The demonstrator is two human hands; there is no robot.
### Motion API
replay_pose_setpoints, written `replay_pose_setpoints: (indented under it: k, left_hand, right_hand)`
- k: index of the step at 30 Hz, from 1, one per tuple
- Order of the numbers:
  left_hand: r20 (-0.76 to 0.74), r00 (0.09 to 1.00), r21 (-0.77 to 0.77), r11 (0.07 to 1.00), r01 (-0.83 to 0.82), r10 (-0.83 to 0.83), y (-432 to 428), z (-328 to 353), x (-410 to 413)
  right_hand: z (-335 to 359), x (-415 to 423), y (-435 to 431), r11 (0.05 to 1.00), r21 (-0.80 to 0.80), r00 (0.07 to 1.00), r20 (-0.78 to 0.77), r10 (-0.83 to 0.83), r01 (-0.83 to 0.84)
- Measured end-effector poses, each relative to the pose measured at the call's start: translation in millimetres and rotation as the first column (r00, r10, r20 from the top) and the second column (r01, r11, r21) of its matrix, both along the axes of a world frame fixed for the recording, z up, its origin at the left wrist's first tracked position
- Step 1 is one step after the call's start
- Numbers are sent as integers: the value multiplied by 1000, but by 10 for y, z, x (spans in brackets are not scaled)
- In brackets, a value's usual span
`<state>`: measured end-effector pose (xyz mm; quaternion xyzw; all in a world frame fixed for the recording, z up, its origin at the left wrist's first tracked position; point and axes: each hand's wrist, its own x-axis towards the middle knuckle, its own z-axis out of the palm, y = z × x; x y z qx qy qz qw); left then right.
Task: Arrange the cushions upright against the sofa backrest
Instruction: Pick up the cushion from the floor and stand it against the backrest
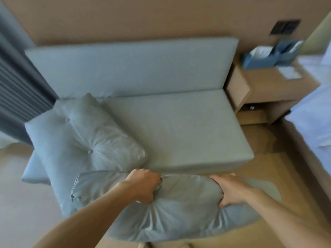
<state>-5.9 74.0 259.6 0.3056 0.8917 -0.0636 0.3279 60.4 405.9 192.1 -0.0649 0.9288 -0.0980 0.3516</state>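
currently, you hold one grey cushion [172, 212] in front of the sofa seat [179, 129], near its front edge. your left hand [145, 187] is clenched on a fold of the cushion's upper edge; your right hand [231, 190] is clamped over its right end. two more cushions, the upper one a buttoned cushion [89, 140], lie flat on the seat's left end, overlapping. the backrest [132, 67] stands bare against the wall. a wooden side table [265, 86] adjoins the sofa's right side, bearing a blue box [259, 59].
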Motion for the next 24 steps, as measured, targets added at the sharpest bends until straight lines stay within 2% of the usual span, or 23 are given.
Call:
replay_pose_setpoints:
  k: [5,11,17,24]
  left_hand:
    - [-105,994,87,996,-18,28,523,1145,-354]
    - [-212,972,191,980,-61,102,924,1919,-1005]
    - [-294,941,255,962,-94,169,1123,2230,-1847]
    - [-319,924,250,959,-133,211,1271,2119,-3183]
  right_hand:
    - [1527,-378,588,998,55,986,-166,-19,29]
    - [2624,-1012,1031,998,40,943,-332,-37,53]
    - [3031,-1914,1279,996,85,897,-441,16,24]
    - [2877,-3410,1461,990,136,887,-454,88,-28]
